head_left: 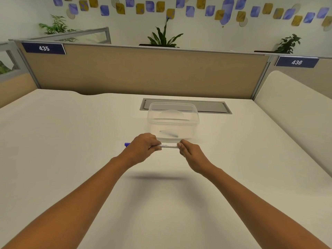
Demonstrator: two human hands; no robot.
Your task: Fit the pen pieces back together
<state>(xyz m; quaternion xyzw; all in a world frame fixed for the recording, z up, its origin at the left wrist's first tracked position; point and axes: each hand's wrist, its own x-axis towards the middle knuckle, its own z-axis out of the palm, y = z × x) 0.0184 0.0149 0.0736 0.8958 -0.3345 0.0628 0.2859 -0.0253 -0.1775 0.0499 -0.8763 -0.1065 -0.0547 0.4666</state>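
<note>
Holding a slim white marker (168, 146) crosswise, both hands front a clear plastic box (173, 121).

Clear lidded container (173, 121) stands just beyond both hands, blocking straight forward reach. Open desk (71, 132) left and right of it; a hand could pass either side. Partition (143, 72) walls off the desk's far edge

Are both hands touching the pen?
Touching. The head view shows the left hand gripping the pen near its blue cap, and the right hand pinching its other end.
</note>
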